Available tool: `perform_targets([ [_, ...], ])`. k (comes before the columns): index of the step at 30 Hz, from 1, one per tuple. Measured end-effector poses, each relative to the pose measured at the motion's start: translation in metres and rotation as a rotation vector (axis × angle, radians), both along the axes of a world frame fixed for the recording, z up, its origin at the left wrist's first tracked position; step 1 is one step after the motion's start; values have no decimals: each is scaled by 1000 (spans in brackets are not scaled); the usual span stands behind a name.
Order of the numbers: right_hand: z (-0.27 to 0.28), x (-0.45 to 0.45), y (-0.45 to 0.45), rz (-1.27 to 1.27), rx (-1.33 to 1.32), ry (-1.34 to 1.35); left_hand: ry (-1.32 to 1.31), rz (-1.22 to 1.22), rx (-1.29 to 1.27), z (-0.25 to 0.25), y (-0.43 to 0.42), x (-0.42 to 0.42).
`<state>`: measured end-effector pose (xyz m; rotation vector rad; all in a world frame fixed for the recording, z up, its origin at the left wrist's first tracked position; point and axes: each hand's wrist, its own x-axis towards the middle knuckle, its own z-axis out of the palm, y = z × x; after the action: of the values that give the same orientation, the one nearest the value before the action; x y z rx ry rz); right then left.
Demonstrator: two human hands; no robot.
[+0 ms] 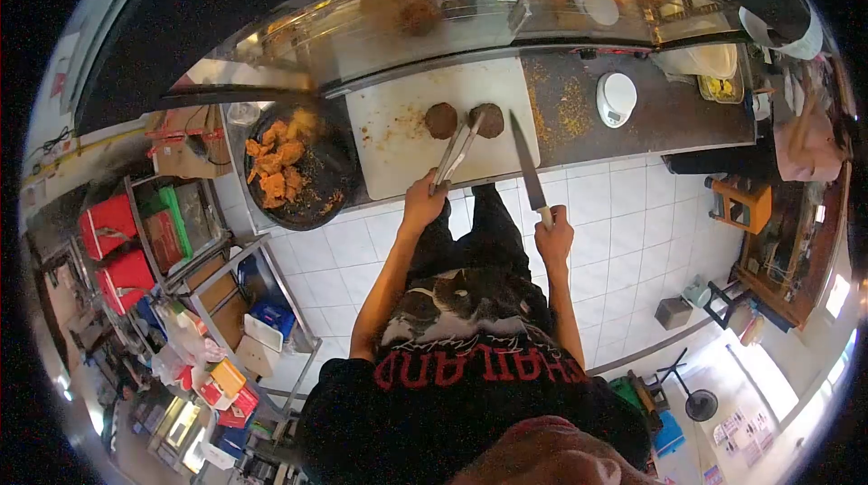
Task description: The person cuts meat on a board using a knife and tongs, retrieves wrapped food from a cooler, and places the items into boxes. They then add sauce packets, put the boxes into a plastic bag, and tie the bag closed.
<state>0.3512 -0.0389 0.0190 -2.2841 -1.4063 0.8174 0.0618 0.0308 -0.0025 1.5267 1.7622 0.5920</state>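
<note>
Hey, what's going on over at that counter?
Someone is working at a white board with two round brown pieces on it. Their left hand holds metal tongs, tips at the right-hand piece; the right hand holds a long knife. Beside the board, a dark round tray holds orange food.

Shiny metal on those tongs (459, 152), smooth steel on the knife (527, 162); the board (389, 158) looks like pale, smooth plastic, the patties (441, 121) rough and matt, the floor (592, 254) glossy tile.
</note>
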Motion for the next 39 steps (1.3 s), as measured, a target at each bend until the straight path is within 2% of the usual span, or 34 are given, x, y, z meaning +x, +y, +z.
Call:
perform_targets([
  [3, -5, -2, 10, -1, -7, -16, -91, 50, -220, 5, -1, 1],
  [5, -3, -5, 13, 22, -22, -9, -102, 32, -218, 6, -1, 2],
  [12, 1, -16, 21, 51, 20, -3, -140, -10, -182, -13, -13, 4],
  [15, 8, -15, 28, 73, 8, -15, -137, 43, 20, -20, -21, 10],
  [18, 8, -12, 36, 94, 17, -22, -151, 41, -214, 5, -18, 9],
  [21, 3, -10, 43, 118, 30, -19, -362, 85, -547, 13, -13, 6],
  [24, 0, -8, 50, 152, 84, -7, -371, 100, -449, 25, -17, 7],
  [27, 0, -8, 57, 147, 2, -3, -458, 151, -496, 28, -22, 6],
  [30, -2, -10, 60, 148, 43, 28, -401, 185, -495, 13, -30, 5],
  [33, 1, -10, 59, 119, 12, -35, -243, 139, -371, 16, -32, 4],
  [36, 4, -10, 51, 15, -5, 3, -226, 136, -447, 27, -22, 3],
  [39, -2, -4, 39, 51, -38, -14, -201, 164, -394, 12, -22, 9],
])
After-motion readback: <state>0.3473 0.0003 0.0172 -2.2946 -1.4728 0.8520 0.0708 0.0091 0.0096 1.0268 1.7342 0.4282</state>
